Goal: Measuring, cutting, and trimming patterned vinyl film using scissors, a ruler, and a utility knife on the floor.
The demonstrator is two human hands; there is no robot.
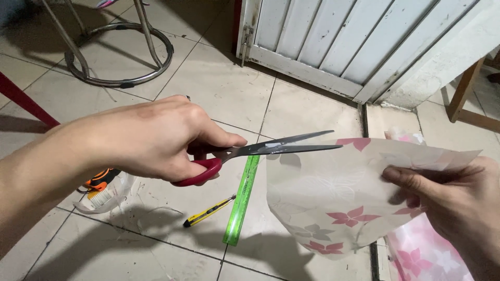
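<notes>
Closest to the camera, the left hand [151,138] grips a pair of scissors [255,153] by the red handles, fingers closed through the loops, with the steel blades pointing right and nearly shut, their tips resting over the top edge of a sheet of flowered plastic [333,203]. That sheet is pale and half see-through, printed with pink and grey blossoms; it hangs in the air above the floor, curling down to a rounded lower edge. The right hand [458,203] pinches the sheet at its right side, thumb on the near face and fingers behind, so both hands are clamped, one on the scissors and one on the sheet, and they are held well apart with the sheet between them. Under the right hand more of the same flowered plastic [427,255] lies on the floor. Below the scissors a green see-through ruler [240,203] lies on the tiled floor [219,93], and just to its left a yellow and black utility knife [208,212]. Beneath the left wrist sits an orange and black tool [101,179], only partly visible, on a scrap of clear plastic. Farther off stand the chrome ring base of a stool [122,57] and a white slatted door [354,41].
</notes>
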